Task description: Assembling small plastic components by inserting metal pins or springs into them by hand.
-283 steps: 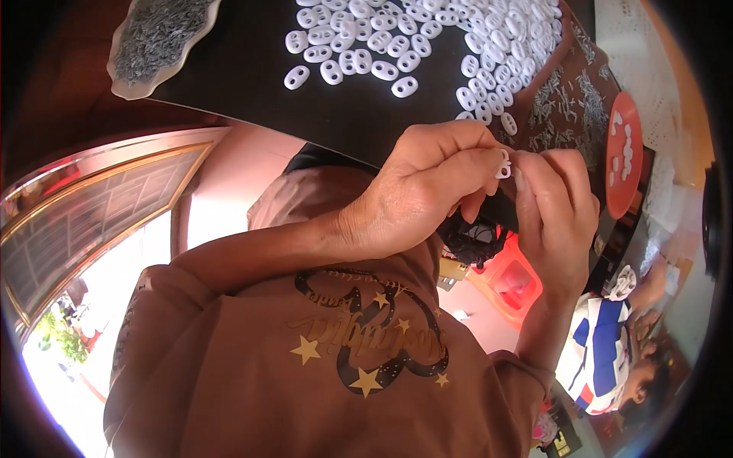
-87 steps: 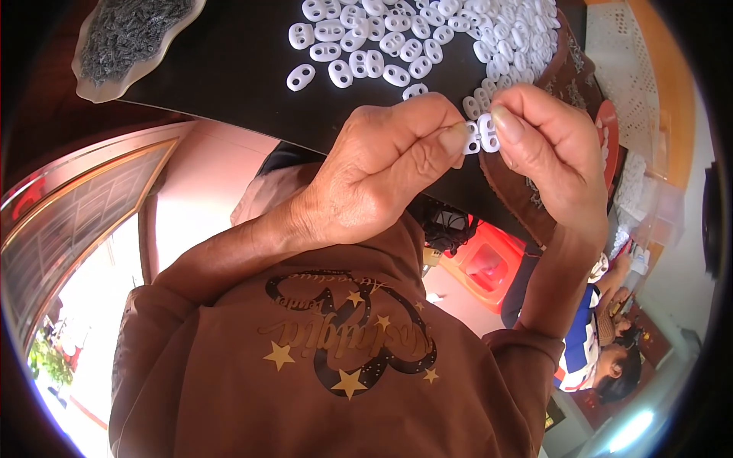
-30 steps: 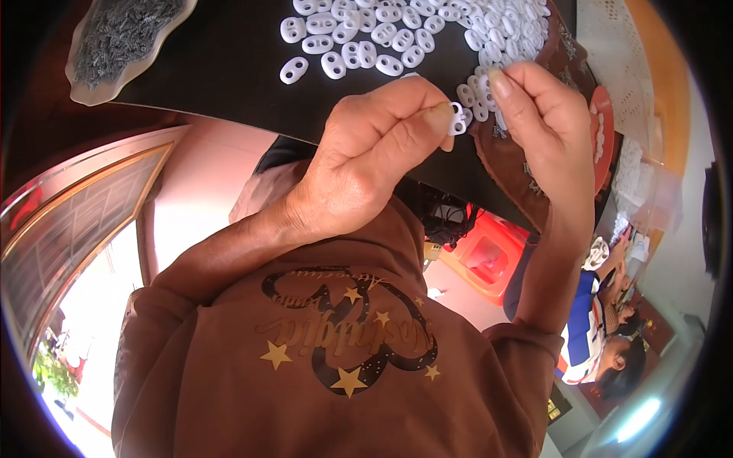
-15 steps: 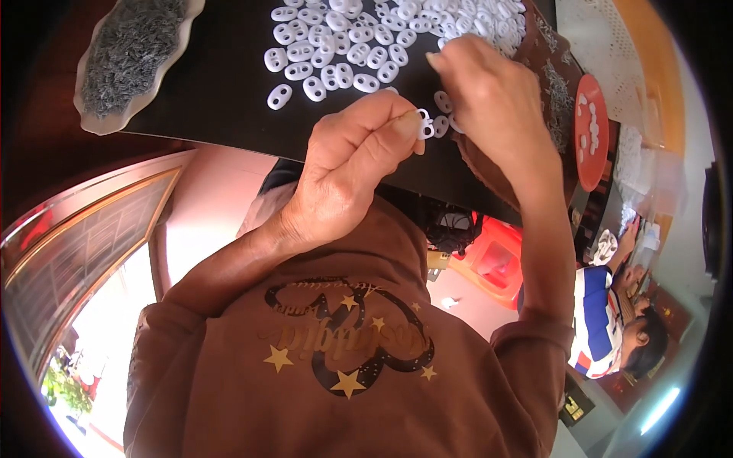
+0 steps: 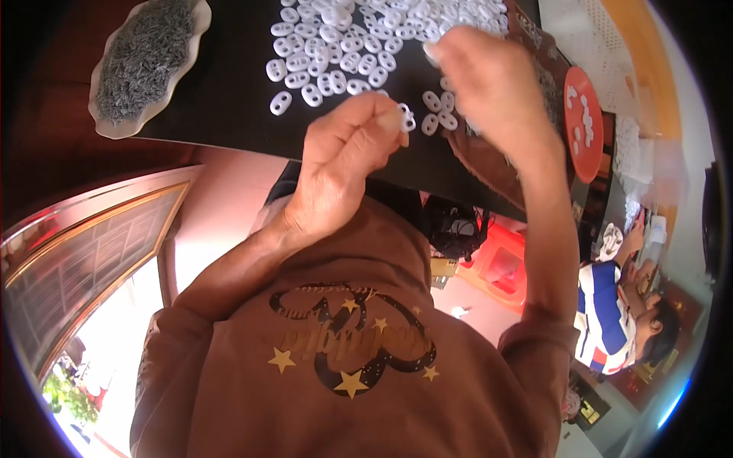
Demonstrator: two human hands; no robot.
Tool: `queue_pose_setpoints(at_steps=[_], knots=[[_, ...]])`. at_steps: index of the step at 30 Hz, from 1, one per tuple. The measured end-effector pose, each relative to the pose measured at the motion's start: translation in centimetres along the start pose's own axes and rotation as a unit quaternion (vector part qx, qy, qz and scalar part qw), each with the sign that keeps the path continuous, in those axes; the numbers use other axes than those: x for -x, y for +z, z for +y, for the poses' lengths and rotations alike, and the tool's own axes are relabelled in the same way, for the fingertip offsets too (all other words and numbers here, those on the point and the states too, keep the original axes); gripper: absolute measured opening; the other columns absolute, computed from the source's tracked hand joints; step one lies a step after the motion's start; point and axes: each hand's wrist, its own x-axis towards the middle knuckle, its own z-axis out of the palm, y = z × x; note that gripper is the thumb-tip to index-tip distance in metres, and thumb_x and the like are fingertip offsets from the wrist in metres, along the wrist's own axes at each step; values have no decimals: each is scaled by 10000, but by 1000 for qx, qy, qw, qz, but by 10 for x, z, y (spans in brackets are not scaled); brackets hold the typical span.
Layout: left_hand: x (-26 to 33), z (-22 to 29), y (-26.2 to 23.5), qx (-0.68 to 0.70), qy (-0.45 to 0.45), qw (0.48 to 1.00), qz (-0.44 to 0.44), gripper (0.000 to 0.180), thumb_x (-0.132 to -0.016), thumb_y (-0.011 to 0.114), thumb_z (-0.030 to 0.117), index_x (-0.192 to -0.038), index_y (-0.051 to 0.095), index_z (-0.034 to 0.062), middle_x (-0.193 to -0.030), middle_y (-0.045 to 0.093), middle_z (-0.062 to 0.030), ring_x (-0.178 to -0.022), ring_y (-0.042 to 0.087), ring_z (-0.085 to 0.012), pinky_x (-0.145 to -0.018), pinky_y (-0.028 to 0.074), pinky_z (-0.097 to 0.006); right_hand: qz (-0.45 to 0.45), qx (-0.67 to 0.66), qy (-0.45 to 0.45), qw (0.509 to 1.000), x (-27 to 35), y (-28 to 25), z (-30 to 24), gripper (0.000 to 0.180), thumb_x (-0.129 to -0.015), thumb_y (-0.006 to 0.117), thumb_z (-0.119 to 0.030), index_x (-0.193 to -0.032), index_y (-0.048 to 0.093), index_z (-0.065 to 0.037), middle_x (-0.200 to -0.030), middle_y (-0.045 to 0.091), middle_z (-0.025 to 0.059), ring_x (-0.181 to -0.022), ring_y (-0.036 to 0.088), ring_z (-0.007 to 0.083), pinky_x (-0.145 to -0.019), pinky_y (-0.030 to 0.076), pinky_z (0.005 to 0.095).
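My left hand point(image 5: 336, 164) is closed, thumb and fingers pinching a small white plastic cord lock piece point(image 5: 408, 118) with round holes, held above the table's near edge. Right of it and farther away, my right hand point(image 5: 489, 84) is blurred, its fingers curled and pressed together. Anything in them is too small or hidden to make out. Beyond both hands spreads a big pile of white two-hole oval cord locks point(image 5: 351, 61). Several more cord locks point(image 5: 447, 120) lie in a small group between my hands.
A wavy-edged pale tray point(image 5: 200, 34) heaped with small grey metal springs stands at the left. A brown cloth point(image 5: 481, 172) with loose springs lies under my right forearm. Farther right is a red plate point(image 5: 595, 164) with white pieces. Another person point(image 5: 611, 313) sits at the right.
My left hand, still pinching the cord lock, has shifted slightly left. My right hand has moved slightly up, uncovering more of the small group of cord locks. The view has shifted a little.
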Motion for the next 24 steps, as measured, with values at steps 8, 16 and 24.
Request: queue_pose_setpoints(at_steps=[8, 16, 24], knots=[[-1, -2, 3, 23, 32, 999, -1, 210, -963, 483, 189, -882, 554, 9, -751, 495, 30, -628, 342, -27, -539, 293, -178, 14, -167, 265, 950, 67, -57, 11, 213, -912, 583, -158, -776, 554, 4, -618, 400, -59, -578, 340, 31, -505, 280, 225], [0, -4, 8, -15, 28, 999, -1, 186, -945, 492, 169, -875, 551, 7, -678, 426, 32, -577, 295, -37, -502, 240, -196, -56, -104, 300, 947, 105, -44, 32, 233, -906, 582, -154, -778, 517, 30, -609, 400, 21, -581, 348, 90, -527, 320, 271], [-1, -11, 14, -42, 52, 997, 29, 158, -925, 501, 153, -877, 547, 11, -639, 396, 10, -563, 306, -67, -508, 244, -218, 26, -66, 328, 942, 143, -69, 48, 171, -901, 585, -135, -848, 571, 27, -640, 463, 41, -607, 402, 113, -564, 358, 272]])
